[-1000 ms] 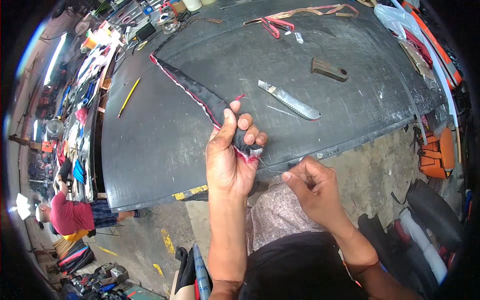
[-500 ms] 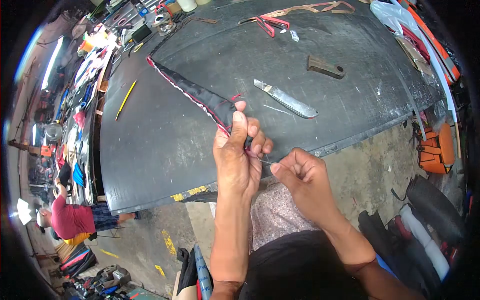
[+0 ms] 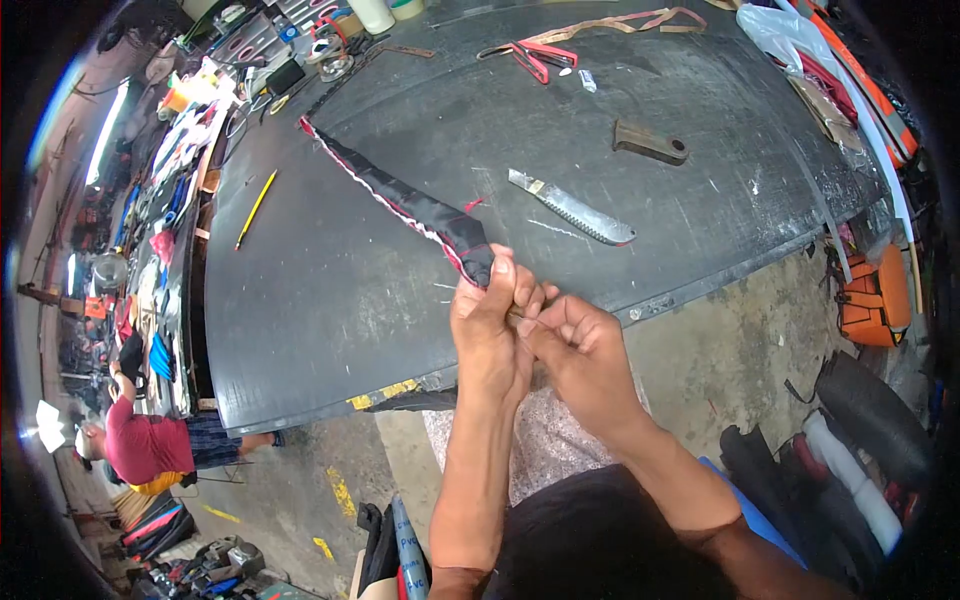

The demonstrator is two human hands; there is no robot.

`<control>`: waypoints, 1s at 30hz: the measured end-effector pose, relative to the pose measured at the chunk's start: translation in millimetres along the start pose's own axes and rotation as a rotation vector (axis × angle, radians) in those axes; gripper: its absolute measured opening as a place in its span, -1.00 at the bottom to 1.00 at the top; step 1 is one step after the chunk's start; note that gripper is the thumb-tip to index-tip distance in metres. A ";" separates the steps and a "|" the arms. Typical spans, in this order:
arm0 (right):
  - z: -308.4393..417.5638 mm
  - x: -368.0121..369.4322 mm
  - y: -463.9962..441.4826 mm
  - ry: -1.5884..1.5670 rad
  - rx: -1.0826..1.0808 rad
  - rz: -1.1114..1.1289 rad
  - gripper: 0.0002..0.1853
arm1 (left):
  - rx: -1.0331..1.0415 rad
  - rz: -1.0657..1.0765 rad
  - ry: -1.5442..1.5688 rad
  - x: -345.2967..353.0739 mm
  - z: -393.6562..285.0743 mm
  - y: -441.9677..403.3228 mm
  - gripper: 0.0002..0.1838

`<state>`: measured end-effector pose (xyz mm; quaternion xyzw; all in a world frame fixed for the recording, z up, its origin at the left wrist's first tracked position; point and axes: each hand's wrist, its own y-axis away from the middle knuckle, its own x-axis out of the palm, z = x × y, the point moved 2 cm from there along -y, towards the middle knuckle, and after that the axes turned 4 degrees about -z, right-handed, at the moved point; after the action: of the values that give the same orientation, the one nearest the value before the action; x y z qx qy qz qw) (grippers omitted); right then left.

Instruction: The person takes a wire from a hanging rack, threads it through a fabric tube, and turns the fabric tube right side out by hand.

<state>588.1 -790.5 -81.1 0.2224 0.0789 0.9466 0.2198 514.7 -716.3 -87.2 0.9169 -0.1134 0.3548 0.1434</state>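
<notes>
A long black fabric strip (image 3: pixel 405 197) with a red and white raw edge stretches across the table and ends in my left hand (image 3: pixel 493 325). My left hand is closed, thumb and fingers pinching the strip's near end. Pressed close against those fingers is my right hand (image 3: pixel 582 355), its thumb and forefinger in a tight pinch on a thin needle. The fingers cover most of the needle. A bit of red thread (image 3: pixel 473 204) shows beside the strip.
On the dark table (image 3: pixel 330 300) lie a utility knife (image 3: pixel 575 208), a metal block with a hole (image 3: pixel 650 143), red-handled scissors (image 3: pixel 530 60) and a yellow pencil (image 3: pixel 257 210). A person (image 3: pixel 145 440) in a red shirt is at the left. An orange bag (image 3: pixel 872 295) sits at the right.
My left hand has shifted right and slightly down with the strip's end. My right hand has moved left, closing the gap, so the needle between the hands is now mostly hidden.
</notes>
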 end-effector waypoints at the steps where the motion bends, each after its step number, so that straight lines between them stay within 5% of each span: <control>1: -2.7 -3.2 -0.9 0.009 -0.020 0.004 -0.83 | -0.022 0.001 0.017 -0.6 -2.5 -0.6 -0.69; 11: -6.4 -11.8 1.5 0.148 0.014 0.012 -0.85 | -0.301 0.004 0.129 -0.9 -29.3 -36.9 -0.62; 14: -8.6 -9.3 2.5 0.093 -0.010 0.021 -0.85 | -0.146 0.133 0.038 -4.5 -20.8 -32.0 -0.64; 19: -11.5 -1.6 6.7 0.020 -0.019 0.022 -0.84 | -0.110 0.018 -0.004 -5.9 -14.8 -22.0 -0.67; 28: 1.6 -0.6 -7.2 0.004 0.111 0.082 -0.87 | -0.015 0.081 0.215 -12.5 -24.9 -20.0 -0.73; 30: 10.7 -0.7 -14.6 0.527 -0.377 0.053 -0.92 | 0.049 0.035 0.211 -14.8 -26.7 -21.6 -0.73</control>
<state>599.1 -777.3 -75.5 -0.0729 -0.0493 0.9749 0.2044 494.1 -685.4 -82.3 0.8755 -0.1050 0.4546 0.1257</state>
